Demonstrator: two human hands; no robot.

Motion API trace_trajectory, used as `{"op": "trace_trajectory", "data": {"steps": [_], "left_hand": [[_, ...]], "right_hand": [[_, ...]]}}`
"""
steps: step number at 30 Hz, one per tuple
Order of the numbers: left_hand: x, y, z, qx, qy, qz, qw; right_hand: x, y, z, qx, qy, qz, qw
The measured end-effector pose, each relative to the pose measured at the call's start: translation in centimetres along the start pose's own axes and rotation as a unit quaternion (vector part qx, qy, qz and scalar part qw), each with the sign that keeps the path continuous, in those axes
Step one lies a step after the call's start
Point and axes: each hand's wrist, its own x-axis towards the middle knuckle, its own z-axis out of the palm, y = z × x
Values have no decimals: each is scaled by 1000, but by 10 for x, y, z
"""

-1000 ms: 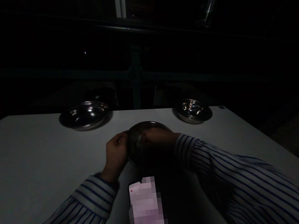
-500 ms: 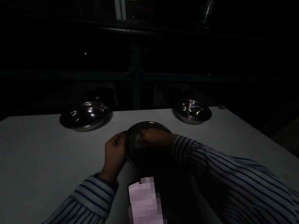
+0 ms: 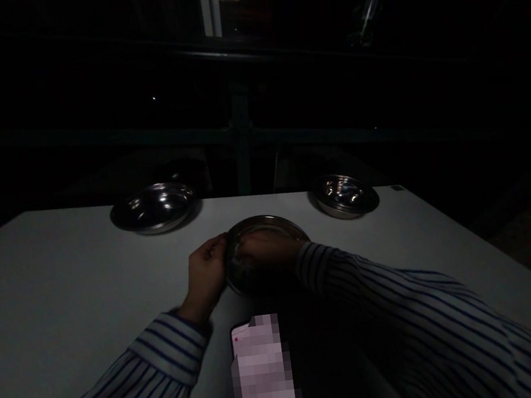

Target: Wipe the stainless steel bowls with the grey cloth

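A shiny metal bowl (image 3: pixel 280 220) sits on the white table in front of me. My left hand (image 3: pixel 207 267) is closed on the bowl's left rim, thumb and fingers pinching the edge. Inside the bowl is my right hand (image 3: pixel 266 249), its fingers curled down toward the left side. Something pale and greyish (image 3: pixel 241 270) shows by those fingertips, too dark to name. Shadow hides most of the bowl's inside and the right fingertips.
Two more metal bowls stand near the table's far edge, a wide one (image 3: pixel 154 209) at left and a smaller one (image 3: pixel 345 196) at right. A phone (image 3: pixel 263 380), its screen lit and blurred out, lies nearest me on the white table (image 3: pixel 88 298). Beyond is dark.
My right hand has shifted a little left inside the bowl. My left hand keeps its hold on the rim. The whole view has moved slightly.
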Motion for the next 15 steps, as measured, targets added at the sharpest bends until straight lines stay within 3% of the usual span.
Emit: {"op": "trace_trajectory", "data": {"steps": [5, 9, 15], "left_hand": [[1, 2, -1, 20, 11, 14, 1000], [2, 5, -3, 59, 10, 31, 998], [4, 2, -3, 53, 6, 17, 998]], "right_hand": [[8, -4, 0, 3, -19, -21, 1000], [-4, -5, 1, 19, -63, -68, 996], [-27, 3, -7, 31, -116, -68, 990]]}}
